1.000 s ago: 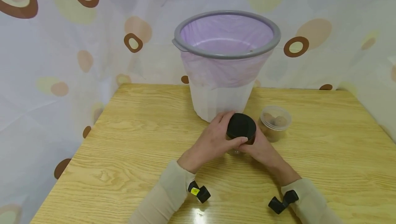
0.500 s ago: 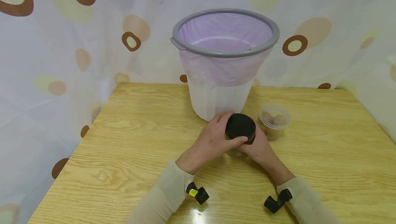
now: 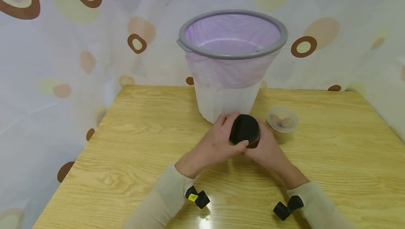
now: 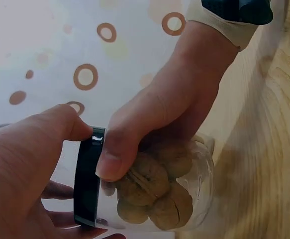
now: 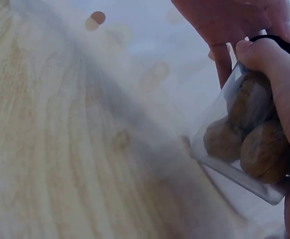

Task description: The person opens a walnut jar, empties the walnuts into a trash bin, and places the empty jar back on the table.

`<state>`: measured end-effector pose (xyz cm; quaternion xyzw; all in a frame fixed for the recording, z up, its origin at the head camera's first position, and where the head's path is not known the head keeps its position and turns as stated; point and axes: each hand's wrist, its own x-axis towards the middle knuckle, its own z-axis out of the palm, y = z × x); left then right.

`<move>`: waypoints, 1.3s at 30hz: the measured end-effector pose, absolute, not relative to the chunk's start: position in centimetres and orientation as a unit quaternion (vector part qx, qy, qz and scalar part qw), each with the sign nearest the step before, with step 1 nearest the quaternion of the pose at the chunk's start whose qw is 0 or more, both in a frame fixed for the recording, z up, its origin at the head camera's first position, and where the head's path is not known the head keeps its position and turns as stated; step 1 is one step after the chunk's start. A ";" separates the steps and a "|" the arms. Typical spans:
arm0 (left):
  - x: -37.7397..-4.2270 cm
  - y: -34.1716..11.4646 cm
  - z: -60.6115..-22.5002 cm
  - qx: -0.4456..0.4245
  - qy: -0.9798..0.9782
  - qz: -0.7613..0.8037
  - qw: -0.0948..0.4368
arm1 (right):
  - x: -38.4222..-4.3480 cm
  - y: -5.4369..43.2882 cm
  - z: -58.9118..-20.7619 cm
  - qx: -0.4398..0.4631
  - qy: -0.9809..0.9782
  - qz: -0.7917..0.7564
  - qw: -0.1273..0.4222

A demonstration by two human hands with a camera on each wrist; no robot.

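A clear jar with a black lid is between my two hands, in front of the bin. Several walnuts show through its wall in both wrist views. My left hand grips the lid's rim, thumb on the near side and fingers round the far side. Round the jar's body, just under the lid, my right hand holds on, its thumb pressed close to the lid's edge. In the head view the hands hide most of the jar's body.
Behind the hands stands a white bin with a grey rim and a purple liner. To the right of the jar is a clear plastic tub with round brown pieces inside. A patterned cloth surrounds the wooden table.
My left hand has turned slightly, its thumb and wrist shifting a little left along the lid. The lid has moved slightly with it. The right hand keeps its hold on the jar.
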<state>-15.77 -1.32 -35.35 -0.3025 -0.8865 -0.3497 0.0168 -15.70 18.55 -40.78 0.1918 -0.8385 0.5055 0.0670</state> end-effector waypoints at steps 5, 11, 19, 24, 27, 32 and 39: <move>-15.6 -1.6 -34.7 -0.305 -0.886 -0.347 0.028 | -15.9 18.1 -38.9 0.221 -0.861 0.447 0.099; -15.6 -1.7 -34.4 -0.316 -0.887 -0.327 0.081 | -16.1 17.6 -37.4 0.252 -0.886 0.368 0.127; -15.3 -2.1 -34.1 -0.304 -0.890 -0.328 0.090 | -15.8 17.2 -36.1 0.307 -0.904 0.226 0.196; -15.2 -2.4 -34.2 -0.300 -0.884 -0.351 0.069 | -15.6 17.0 -35.2 0.344 -0.895 0.145 0.246; -15.2 -2.6 -34.4 -0.295 -0.877 -0.376 0.056 | -15.6 16.9 -34.6 0.353 -0.889 0.108 0.271; -15.3 -2.9 -34.7 -0.302 -0.840 -0.445 0.067 | -15.4 16.4 -33.7 0.356 -0.878 0.060 0.315; -15.5 -3.2 -34.9 -0.300 -0.781 -0.544 0.066 | -15.1 15.9 -32.3 0.354 -0.867 0.006 0.352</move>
